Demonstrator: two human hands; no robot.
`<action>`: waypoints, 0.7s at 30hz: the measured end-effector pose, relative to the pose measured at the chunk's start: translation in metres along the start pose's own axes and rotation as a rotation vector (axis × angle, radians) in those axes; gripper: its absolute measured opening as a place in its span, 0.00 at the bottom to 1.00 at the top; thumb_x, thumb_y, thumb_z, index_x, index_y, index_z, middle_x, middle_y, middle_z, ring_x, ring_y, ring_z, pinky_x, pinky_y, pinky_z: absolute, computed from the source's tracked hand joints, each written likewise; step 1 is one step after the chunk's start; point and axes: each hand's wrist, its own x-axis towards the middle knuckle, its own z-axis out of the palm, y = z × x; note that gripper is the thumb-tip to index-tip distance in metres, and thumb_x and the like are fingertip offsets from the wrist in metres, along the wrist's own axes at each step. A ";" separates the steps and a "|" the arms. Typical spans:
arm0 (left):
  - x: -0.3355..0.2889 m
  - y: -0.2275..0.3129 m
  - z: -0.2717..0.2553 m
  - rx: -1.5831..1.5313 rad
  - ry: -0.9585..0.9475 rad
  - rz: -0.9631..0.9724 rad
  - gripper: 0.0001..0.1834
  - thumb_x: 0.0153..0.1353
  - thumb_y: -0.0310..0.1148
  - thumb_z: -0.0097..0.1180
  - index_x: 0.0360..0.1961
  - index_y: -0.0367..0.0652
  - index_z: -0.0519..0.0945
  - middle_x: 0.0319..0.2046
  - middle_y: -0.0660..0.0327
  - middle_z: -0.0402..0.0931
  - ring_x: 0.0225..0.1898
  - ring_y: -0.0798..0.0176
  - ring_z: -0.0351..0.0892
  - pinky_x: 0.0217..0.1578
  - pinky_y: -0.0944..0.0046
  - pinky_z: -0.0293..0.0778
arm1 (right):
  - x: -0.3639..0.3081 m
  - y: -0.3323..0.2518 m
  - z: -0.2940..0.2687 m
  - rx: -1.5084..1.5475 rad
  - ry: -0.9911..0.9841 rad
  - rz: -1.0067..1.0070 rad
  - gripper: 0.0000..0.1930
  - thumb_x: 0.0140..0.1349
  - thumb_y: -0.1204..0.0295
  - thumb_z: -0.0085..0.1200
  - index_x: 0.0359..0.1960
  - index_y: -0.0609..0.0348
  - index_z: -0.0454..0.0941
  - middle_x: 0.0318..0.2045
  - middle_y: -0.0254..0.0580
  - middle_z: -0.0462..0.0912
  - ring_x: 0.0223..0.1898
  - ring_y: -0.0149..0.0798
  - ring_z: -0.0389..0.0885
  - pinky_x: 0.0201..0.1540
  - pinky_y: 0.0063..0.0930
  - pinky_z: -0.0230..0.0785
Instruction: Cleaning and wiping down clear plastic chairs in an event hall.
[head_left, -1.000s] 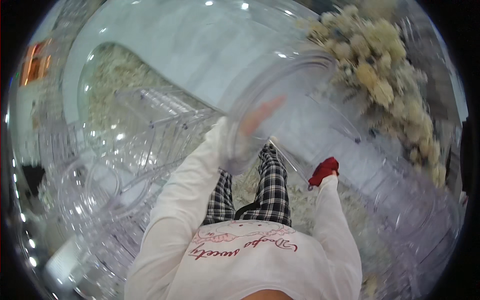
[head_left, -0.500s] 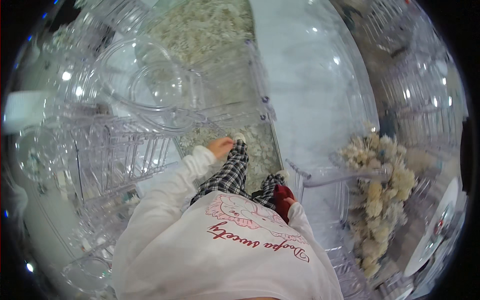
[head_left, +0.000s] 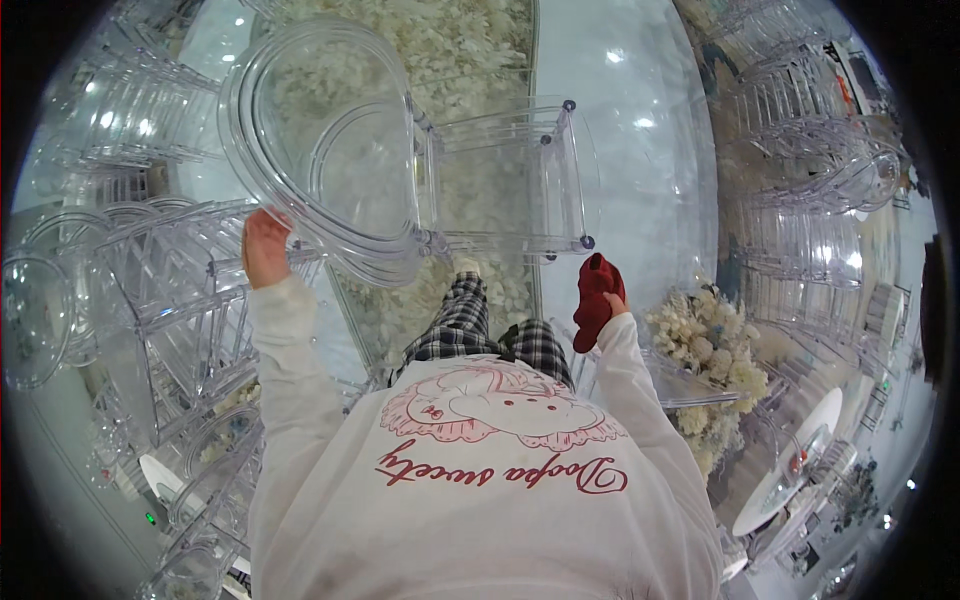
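Note:
A clear plastic chair (head_left: 425,165) with a rounded back lies tipped in front of me. Its legs point to the right and end in dark foot caps. My left hand (head_left: 267,248) is at the near left rim of the chair's back, its fingers curled against the edge; the fingertips are partly hidden there. In my right hand (head_left: 617,304) is a bunched dark red cloth (head_left: 597,303), held just short of the chair's near leg.
More clear chairs (head_left: 180,290) crowd the left, and stacked ones (head_left: 800,230) stand at the right. A pale walkway (head_left: 630,150) runs beside a strip of white petals (head_left: 460,40). Cream flowers (head_left: 710,350) and a round white table (head_left: 790,465) are at right.
My left hand has moved left from near my leg to the chair's rim. My right hand has gone forward, away from my body, with the red cloth. The view has shifted.

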 end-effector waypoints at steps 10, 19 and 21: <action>0.072 -0.039 0.037 -0.338 -0.436 -0.290 0.38 0.50 0.56 0.39 0.55 0.38 0.51 0.55 0.46 0.49 0.55 0.49 0.52 0.53 0.54 0.50 | 0.050 -0.074 0.039 -0.149 0.042 -0.164 0.23 0.46 0.73 0.48 0.48 0.56 0.61 0.36 0.44 0.72 0.32 0.43 0.73 0.32 0.36 0.69; 0.063 -0.080 0.083 -0.223 -0.176 -0.200 0.43 0.47 0.62 0.37 0.58 0.44 0.45 0.57 0.42 0.40 0.58 0.44 0.42 0.54 0.50 0.44 | 0.161 -0.116 0.152 -0.945 -0.075 -0.776 0.30 0.43 0.72 0.53 0.52 0.51 0.58 0.49 0.49 0.62 0.49 0.46 0.62 0.50 0.31 0.56; 0.062 -0.084 0.097 -0.298 -0.053 -0.249 0.48 0.42 0.66 0.39 0.59 0.49 0.43 0.57 0.42 0.37 0.59 0.44 0.37 0.55 0.49 0.40 | 0.191 -0.119 0.184 -1.190 -0.017 -0.910 0.30 0.43 0.66 0.52 0.52 0.43 0.59 0.50 0.45 0.60 0.51 0.47 0.59 0.50 0.38 0.54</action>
